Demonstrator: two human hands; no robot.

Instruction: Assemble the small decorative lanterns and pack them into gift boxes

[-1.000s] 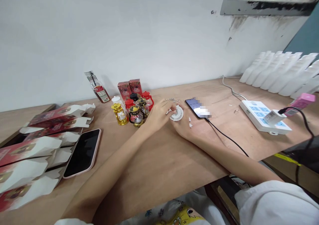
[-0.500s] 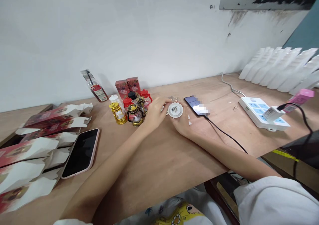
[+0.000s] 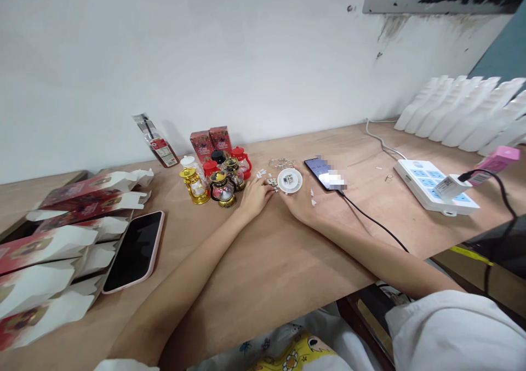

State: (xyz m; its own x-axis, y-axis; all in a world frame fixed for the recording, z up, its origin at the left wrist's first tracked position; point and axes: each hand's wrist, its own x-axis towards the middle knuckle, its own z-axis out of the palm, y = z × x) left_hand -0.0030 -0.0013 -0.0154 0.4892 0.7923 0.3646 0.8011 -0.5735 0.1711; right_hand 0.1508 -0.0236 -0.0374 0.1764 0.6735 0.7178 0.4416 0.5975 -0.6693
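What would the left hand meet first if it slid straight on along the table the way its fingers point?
Probably the small white bits just past the left hand's fingertips, then the wire rings further back. The white disc lies slightly to the right of that line, though depth is hard to judge.

On the tabletop (image 3: 267, 261), the right hand (image 3: 302, 202) holds a white disc (image 3: 290, 181) at its fingertips. The left hand (image 3: 255, 194) rests just left of the disc, fingertips at small white bits (image 3: 271, 182). Toy lanterns (image 3: 217, 179) stand left of the disc; a charging phone (image 3: 324, 173) lies just right.
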